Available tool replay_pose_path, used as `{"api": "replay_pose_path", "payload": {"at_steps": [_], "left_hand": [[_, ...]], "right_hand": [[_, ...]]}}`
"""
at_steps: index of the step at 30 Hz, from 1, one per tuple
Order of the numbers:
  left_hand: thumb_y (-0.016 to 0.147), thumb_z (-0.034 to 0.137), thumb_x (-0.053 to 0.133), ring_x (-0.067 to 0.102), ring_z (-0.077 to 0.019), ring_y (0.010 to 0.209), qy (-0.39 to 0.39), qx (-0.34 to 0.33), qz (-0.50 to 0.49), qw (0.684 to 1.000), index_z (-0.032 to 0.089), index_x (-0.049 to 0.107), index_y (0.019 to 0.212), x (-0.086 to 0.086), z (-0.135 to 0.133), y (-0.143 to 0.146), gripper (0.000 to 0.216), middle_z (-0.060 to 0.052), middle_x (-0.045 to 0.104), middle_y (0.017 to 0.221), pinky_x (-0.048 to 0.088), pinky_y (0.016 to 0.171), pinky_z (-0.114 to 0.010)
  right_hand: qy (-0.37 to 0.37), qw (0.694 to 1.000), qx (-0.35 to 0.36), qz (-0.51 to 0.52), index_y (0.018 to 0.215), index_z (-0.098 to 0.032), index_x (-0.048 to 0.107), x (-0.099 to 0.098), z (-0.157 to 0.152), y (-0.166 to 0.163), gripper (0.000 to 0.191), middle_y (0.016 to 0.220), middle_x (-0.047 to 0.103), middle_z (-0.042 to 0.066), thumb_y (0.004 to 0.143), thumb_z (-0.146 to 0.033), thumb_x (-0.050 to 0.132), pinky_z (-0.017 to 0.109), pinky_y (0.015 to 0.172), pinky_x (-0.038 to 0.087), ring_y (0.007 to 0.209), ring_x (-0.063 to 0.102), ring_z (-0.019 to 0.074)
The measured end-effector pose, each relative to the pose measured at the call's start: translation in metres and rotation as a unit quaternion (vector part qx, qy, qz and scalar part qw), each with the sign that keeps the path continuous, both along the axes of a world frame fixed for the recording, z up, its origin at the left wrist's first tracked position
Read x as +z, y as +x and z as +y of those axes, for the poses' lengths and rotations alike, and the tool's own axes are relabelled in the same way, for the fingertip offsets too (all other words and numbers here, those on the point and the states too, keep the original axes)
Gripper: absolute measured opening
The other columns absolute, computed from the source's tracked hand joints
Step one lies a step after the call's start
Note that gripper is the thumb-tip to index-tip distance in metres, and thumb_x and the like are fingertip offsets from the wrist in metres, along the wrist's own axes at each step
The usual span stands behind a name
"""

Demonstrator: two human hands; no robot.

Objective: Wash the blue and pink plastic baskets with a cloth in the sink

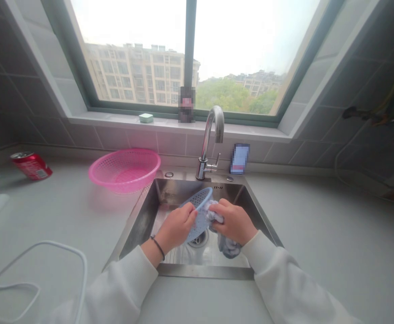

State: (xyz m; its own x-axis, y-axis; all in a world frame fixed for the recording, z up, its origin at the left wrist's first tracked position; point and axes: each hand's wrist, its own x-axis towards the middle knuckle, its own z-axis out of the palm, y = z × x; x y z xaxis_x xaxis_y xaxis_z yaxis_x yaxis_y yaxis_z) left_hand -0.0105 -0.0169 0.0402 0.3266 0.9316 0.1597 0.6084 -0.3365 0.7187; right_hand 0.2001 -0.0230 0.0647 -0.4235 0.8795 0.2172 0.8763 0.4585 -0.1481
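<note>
**A:** Obs. 1: position of the 2 hands?

**B:** Both are inside the stainless steel sink [139, 220], above its basin, with white sleeves [122, 281] reaching in from the front edge.

**A:** Left hand [176, 227]?

**B:** Fingers curled closed, gripping a blue perforated plastic strainer [198, 213]. A black wristband [158, 247] sits on that wrist.

**A:** Right hand [233, 220]?

**B:** Fingers closed, gripping a grey-blue cloth [228, 245] and pressing it against the strainer. The lower end of the cloth hangs toward the basin.

**A:** Strainer location?

**B:** Tilted, held above the drain [198, 238] of the sink, with its upper rim toward the back wall.

**A:** Items relative to the sink?

**B:** Behind it stands a chrome faucet [213, 130]. Just left of it, a pink plastic basket [124, 170] sits on the counter [335, 225]. Well left of it lies a red soda can [31, 165] on its side, and a white cable [58, 244] lies at front left. A pale green soap dish [146, 118] sits on the windowsill [251, 129] behind it.
</note>
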Motion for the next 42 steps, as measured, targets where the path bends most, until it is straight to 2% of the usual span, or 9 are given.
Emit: {"api": "replay_pose_path", "payload": {"at_steps": [5,7,10,12,18,24,30,36,42], "left_hand": [[0.098,0.032,0.037,0.057,-0.0203,0.069,0.016,-0.003,0.029,0.999,0.024,0.043,0.075,-0.001,-0.001,0.0,0.025,0.0,0.056,0.068,0.032,0.064,-0.03],[0.1,0.035,0.036,0.057,-0.0194,0.066,0.011,-0.008,0.018,1.0,0.024,0.04,0.074,-0.001,0.0,-0.001,0.028,0.0,0.055,0.066,0.032,0.062,-0.029],[0.102,0.044,0.031,0.056,-0.0181,0.062,-0.021,-0.022,-0.021,0.999,0.024,0.038,0.074,-0.001,0.001,-0.002,0.034,0.002,0.054,0.062,0.032,0.06,-0.028],[0.101,0.048,0.03,0.055,-0.0179,0.06,-0.032,-0.025,-0.035,0.999,0.024,0.038,0.074,-0.003,0.001,-0.002,0.037,0.002,0.054,0.061,0.031,0.058,-0.028],[0.1,0.051,0.032,0.049,-0.0184,0.063,0.002,-0.011,-0.007,1.0,0.024,0.039,0.073,-0.008,0.003,-0.001,0.039,0.002,0.049,0.065,0.027,0.061,-0.029],[0.099,0.056,0.031,0.054,-0.0182,0.062,-0.038,-0.03,-0.061,0.997,0.024,0.039,0.073,-0.006,0.004,-0.001,0.042,0.003,0.053,0.061,0.027,0.06,-0.029],[0.098,0.053,0.036,0.054,-0.0179,0.061,-0.025,-0.025,-0.043,0.998,0.023,0.041,0.071,-0.007,0.006,-0.003,0.04,0.003,0.056,0.06,0.026,0.059,-0.029],[0.099,0.047,0.035,0.055,-0.0169,0.059,-0.043,-0.026,-0.051,0.997,0.024,0.041,0.074,-0.008,0.005,-0.001,0.035,0.003,0.054,0.06,0.028,0.058,-0.028],[0.1,0.044,0.032,0.051,-0.0175,0.064,0.026,-0.015,-0.015,0.999,0.023,0.043,0.07,-0.009,0.005,-0.001,0.038,0.001,0.053,0.065,0.028,0.061,-0.029]], "right_hand": [[-0.015,0.99,0.136,-0.031,0.096,-0.029,0.071,-0.005,-0.015,-0.02,0.023,0.086,0.062,0.0,0.073,-0.029,0.071,0.026,0.06,0.034,0.069,0.057,0.0156],[-0.016,0.994,0.108,-0.015,0.099,-0.029,0.072,-0.004,-0.01,-0.014,0.024,0.087,0.062,0.0,0.074,-0.028,0.07,0.026,0.061,0.035,0.07,0.058,0.015],[-0.003,1.0,0.005,0.009,0.107,-0.028,0.071,-0.001,0.001,0.002,0.029,0.091,0.062,0.0,0.079,-0.026,0.067,0.025,0.063,0.036,0.07,0.059,0.0143],[0.003,1.0,-0.02,0.001,0.108,-0.027,0.071,0.0,0.003,0.004,0.029,0.092,0.063,0.001,0.08,-0.027,0.066,0.026,0.063,0.036,0.071,0.06,0.015],[-0.02,0.992,0.115,-0.04,0.099,-0.029,0.072,-0.007,-0.013,-0.02,0.024,0.091,0.064,0.002,0.075,-0.031,0.07,0.028,0.062,0.033,0.073,0.06,0.0168],[-0.004,1.0,-0.005,0.018,0.108,-0.028,0.071,-0.003,0.0,-0.001,0.03,0.09,0.062,0.001,0.078,-0.027,0.067,0.026,0.063,0.035,0.071,0.059,0.0149],[-0.015,0.997,0.077,-0.025,0.1,-0.027,0.073,-0.003,-0.007,-0.009,0.026,0.089,0.063,0.002,0.075,-0.027,0.069,0.026,0.062,0.034,0.071,0.058,0.0155],[0.005,1.0,-0.005,0.015,0.108,-0.027,0.071,-0.001,0.001,0.002,0.03,0.092,0.063,0.002,0.079,-0.027,0.066,0.026,0.064,0.036,0.072,0.059,0.0151],[-0.007,0.992,0.12,-0.046,0.1,-0.029,0.072,-0.008,-0.014,-0.021,0.024,0.091,0.065,0.002,0.077,-0.033,0.07,0.028,0.061,0.032,0.073,0.059,0.0168]]}}
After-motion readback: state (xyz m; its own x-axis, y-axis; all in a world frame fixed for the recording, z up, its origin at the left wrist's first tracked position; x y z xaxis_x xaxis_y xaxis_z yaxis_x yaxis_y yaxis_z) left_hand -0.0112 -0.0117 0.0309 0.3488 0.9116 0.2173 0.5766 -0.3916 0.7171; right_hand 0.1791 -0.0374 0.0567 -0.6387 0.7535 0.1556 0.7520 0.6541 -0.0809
